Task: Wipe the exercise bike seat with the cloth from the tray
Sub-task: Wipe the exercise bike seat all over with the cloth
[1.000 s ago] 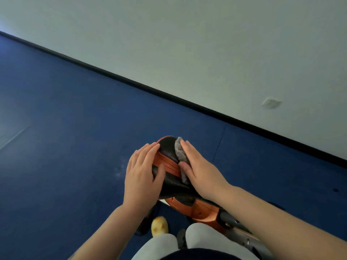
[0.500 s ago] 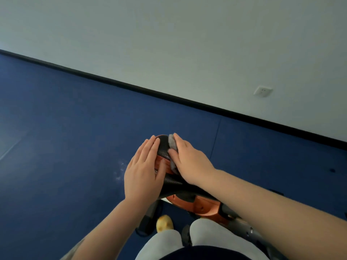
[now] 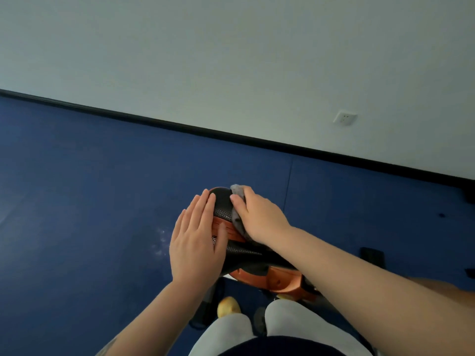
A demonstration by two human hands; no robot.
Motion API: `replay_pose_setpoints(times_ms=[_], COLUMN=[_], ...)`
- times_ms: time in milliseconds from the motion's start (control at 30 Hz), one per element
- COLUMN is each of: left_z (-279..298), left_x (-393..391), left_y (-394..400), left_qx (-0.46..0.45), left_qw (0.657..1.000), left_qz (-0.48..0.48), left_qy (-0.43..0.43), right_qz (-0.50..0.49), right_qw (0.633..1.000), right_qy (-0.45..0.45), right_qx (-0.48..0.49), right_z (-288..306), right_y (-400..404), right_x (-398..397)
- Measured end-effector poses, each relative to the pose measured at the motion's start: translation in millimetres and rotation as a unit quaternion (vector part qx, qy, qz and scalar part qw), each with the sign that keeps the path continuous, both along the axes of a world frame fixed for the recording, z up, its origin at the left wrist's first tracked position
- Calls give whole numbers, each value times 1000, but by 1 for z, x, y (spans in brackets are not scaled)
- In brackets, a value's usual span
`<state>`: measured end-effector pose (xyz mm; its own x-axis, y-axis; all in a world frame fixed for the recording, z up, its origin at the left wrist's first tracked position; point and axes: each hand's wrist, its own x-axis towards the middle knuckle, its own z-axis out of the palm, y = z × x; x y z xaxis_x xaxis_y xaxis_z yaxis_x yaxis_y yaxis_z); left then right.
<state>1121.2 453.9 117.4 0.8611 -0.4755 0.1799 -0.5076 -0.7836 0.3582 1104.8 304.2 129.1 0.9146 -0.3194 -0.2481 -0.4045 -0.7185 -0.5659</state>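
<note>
Cloth on the seat's right side

We are looking down at a black and orange exercise bike seat [image 3: 223,205] standing over the blue floor [image 3: 90,201]. Our right hand [image 3: 259,217] is curling loosely over the grey cloth [image 3: 237,222], pressing it against the seat's right side. Our left hand [image 3: 196,242] is lying open and flat along the seat's left side, holding nothing. A white socket [image 3: 344,118] is sitting on the wall.

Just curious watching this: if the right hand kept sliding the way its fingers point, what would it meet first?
The right hand presses the grey cloth toward the seat's far tip. Past it, probably only air, then blue floor before the wall; depth is unclear.
</note>
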Motion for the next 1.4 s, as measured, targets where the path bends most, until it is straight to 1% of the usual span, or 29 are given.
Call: replay_pose_setpoints(times_ms=[67,133,233,300,367,400,467,567,633,733,867,933,1033,1067,1133,1200,1267,1333,1400], left_z=[0,-1,-1,0,3,5,7,12,14,14,11,9,8,8,8,9,9,8,7], left_x=[0,0,3,4,4,4,7,21,30,31,31,32,31,30,29,29,29,30,30], left_y=[1,3,4,3,5,6,8,9,5,-2,-3,-3,-3,-3,-3,-3,-3,-1,0], left_qx=[7,8,3,10,27,36,45,28,14,31,34,24,11,10,7,1,-10,-24,-28], left_qw=[1000,999,998,997,995,994,990,984,979,971,969,969,971,972,974,976,976,975,974], left_qz=[-16,-37,-60,-77,-96,-107,-132,-175,-201,-236,-245,-243,-237,-235,-226,-217,-215,-219,-222], left_qy=[-2,-10,-20,-19,-14,-11,-1,17,23,12,-10,-20,-29,-31,-33,-28,-25,-22,-19], right_qz=[-6,3,-5,-15,-49,-74,-116,-105,-88,-101,-166,-151,-93,-89,-110,-153,-170,-161,-125], right_qw=[1000,998,996,995,993,993,990,983,982,981,969,972,982,984,984,975,969,971,975], right_qy=[-17,-21,14,47,68,61,20,-39,-35,-8,1,-20,-52,-56,-43,-22,-19,-35,-51], right_qx=[-23,-64,-89,-87,-80,-74,-80,-143,-163,-163,-185,-177,-159,-147,-130,-160,-179,-171,-175], right_z=[0,-2,-4,-3,-1,-1,-4,-5,-4,-5,-8,-7,-3,-4,-6,-6,-7,-5,-2], right_y=[1,-3,-14,-17,-8,0,14,15,6,0,14,22,11,5,-3,2,15,28,24], right_x=[-3,-26,-58,-53,-33,-25,-21,-48,-68,-78,-52,-50,-76,-87,-97,-86,-60,-45,-57])
